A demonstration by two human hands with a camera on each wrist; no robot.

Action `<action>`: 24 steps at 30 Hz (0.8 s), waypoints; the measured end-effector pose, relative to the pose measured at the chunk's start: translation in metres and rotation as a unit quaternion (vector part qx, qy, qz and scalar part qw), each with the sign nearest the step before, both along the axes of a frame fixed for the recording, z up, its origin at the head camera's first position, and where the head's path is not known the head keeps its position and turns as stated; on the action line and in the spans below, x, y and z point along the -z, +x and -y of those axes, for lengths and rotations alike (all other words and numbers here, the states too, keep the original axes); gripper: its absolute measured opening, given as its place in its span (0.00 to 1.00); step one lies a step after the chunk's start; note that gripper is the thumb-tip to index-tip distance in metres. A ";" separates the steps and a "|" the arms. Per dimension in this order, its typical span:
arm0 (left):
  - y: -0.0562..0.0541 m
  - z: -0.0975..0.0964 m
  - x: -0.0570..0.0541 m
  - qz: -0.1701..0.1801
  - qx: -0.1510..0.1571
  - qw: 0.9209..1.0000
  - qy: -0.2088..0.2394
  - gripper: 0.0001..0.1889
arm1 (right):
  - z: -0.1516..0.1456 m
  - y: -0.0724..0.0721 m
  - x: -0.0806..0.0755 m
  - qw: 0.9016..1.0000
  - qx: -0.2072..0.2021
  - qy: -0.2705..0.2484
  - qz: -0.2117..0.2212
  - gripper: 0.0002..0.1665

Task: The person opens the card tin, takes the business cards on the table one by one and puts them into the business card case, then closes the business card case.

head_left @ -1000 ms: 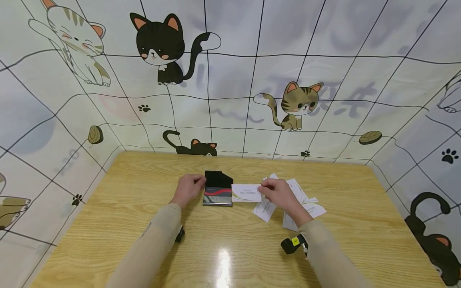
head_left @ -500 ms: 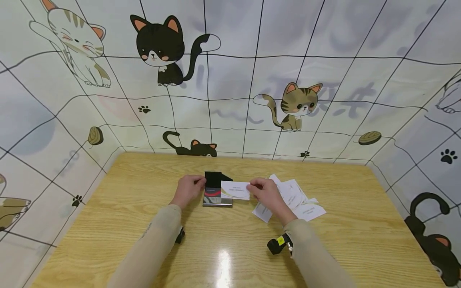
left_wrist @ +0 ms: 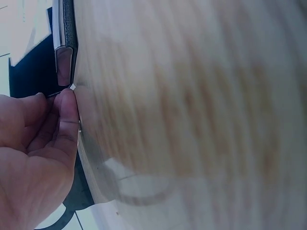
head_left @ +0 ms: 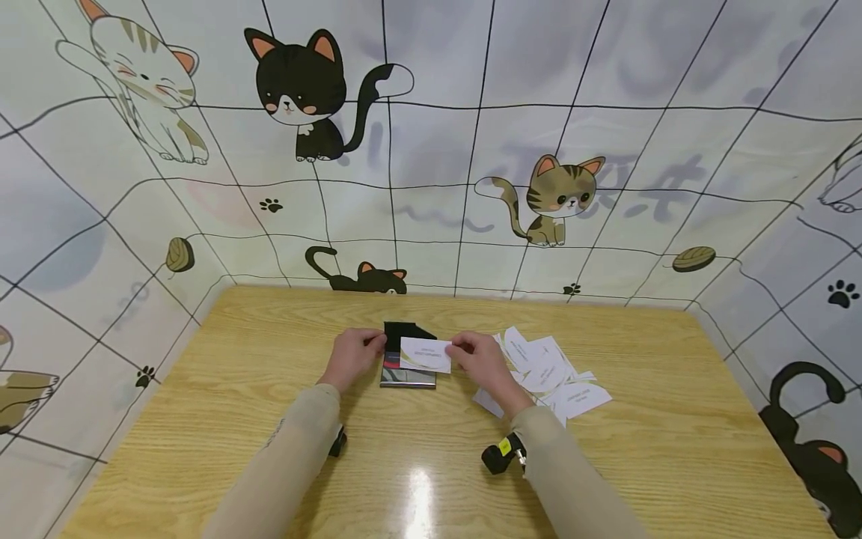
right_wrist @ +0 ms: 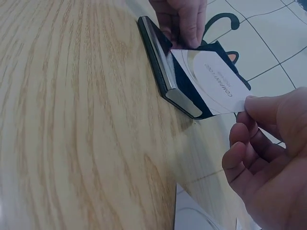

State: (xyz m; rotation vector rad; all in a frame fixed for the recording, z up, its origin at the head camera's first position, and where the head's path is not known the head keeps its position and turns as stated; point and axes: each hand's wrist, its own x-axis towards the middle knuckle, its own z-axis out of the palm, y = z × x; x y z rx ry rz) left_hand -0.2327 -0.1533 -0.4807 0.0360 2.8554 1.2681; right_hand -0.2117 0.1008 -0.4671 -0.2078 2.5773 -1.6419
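Right of the open card case [head_left: 408, 379], loose cards [head_left: 544, 370] overlap near the right hand [head_left: 483, 362], its fingers pinching one card [head_left: 426, 355] above the case; the left hand [head_left: 353, 355] pinches the lid [head_left: 399, 330]. Cat-print walls [head_left: 431, 150] enclose the wooden table [head_left: 444, 427].

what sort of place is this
Probably an indoor tabletop set up for recording, though I can't be sure: cat-print wall covering encloses the wood-grain table on three sides, and a small black camera sits at the person's right wrist.
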 end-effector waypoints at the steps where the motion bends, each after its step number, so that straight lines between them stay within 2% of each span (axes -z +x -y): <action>1: 0.000 0.000 0.000 0.001 0.000 1.000 0.000 0.11 | 0.001 0.000 0.000 1.000 0.000 0.002 -0.001 0.06; 17: -0.001 0.000 0.001 0.008 -0.005 1.000 0.002 0.12 | 0.020 -0.011 0.006 0.999 0.010 0.042 -0.031 0.06; 24: -0.001 -0.001 0.001 -0.001 -0.002 1.000 0.003 0.12 | 0.025 -0.013 0.008 0.998 0.017 0.044 -0.033 0.06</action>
